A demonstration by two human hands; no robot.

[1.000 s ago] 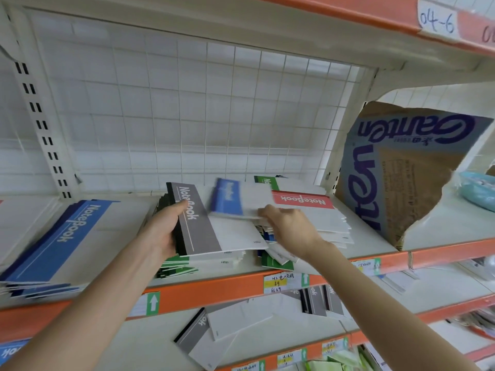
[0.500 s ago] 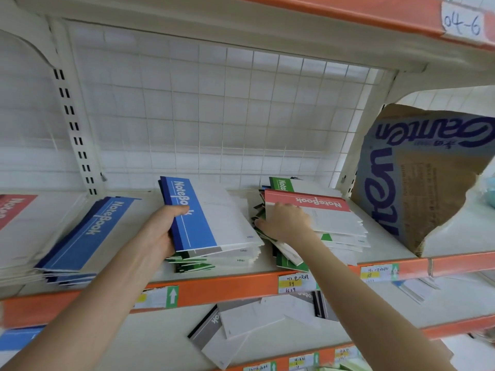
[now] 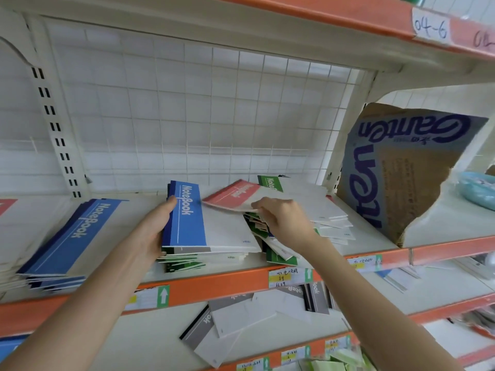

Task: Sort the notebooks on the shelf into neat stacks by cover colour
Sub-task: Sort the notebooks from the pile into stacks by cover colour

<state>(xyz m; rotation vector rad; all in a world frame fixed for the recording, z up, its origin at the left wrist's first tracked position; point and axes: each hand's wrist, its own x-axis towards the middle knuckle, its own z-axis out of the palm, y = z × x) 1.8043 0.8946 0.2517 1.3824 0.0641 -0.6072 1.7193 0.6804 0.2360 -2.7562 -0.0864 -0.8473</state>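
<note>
Pinching the red notebook (image 3: 231,194), right hand (image 3: 284,220) lies beside left hand (image 3: 153,229) gripping blue notebook (image 3: 188,216).

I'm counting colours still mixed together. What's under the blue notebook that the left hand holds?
A grey notebook shows its edge right under the blue notebook, then green notebooks fanned out below. Their covers, and how many lie deeper, are hidden.

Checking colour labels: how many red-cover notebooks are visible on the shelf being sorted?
2. One red notebook is pinched in the right hand, lifted over the mixed pile; the other lies cropped at the far left edge. More may be hidden inside the piles.
</note>
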